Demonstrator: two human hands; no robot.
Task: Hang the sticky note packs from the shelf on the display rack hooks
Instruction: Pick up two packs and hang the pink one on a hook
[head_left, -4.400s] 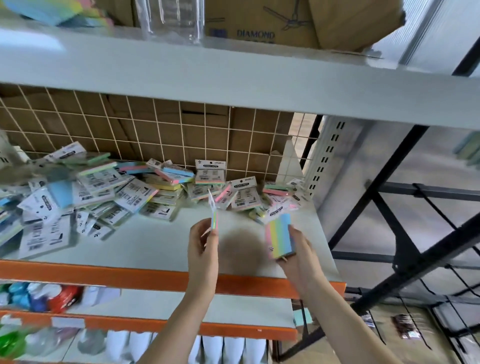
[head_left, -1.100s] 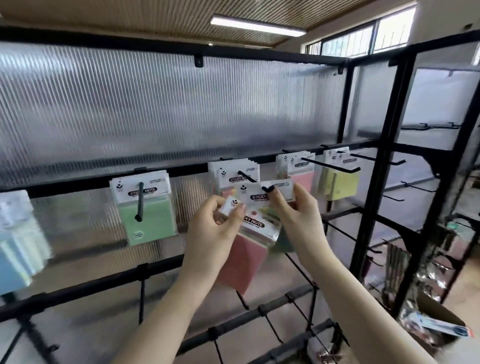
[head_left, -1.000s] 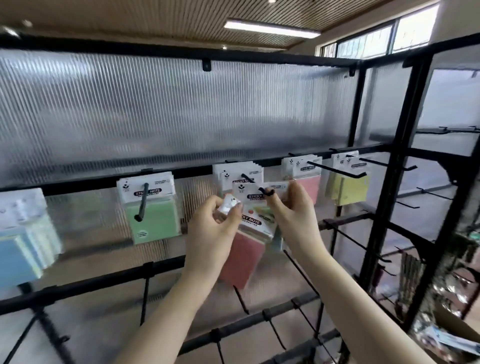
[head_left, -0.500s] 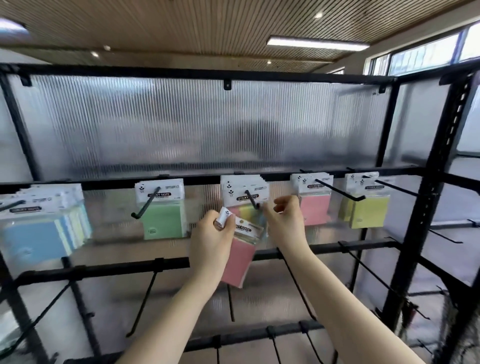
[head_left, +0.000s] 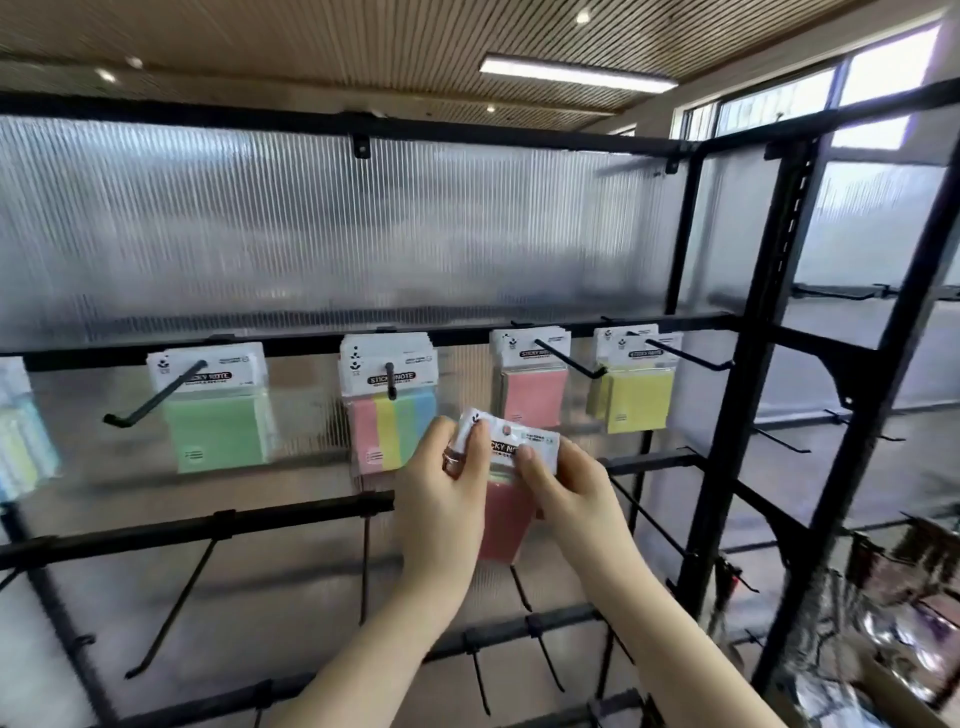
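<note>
A pink sticky note pack with a white header card is held in front of the display rack. My left hand pinches the header's left end, and my right hand pinches its right end. Just above and left, a multicolour striped pack hangs on its hook. Further packs hang on the same bar: green, pink, yellow.
Several bare black hooks stick out of the lower bars under my hands. Blurred pale packs hang at the far left edge. A black upright post and a side rack stand to the right, with wrapped goods low down.
The striped pack left my right hand and now hangs on the middle hook. My right hand came down onto the pink pack's header, which my left hand still holds. My view shifted right.
</note>
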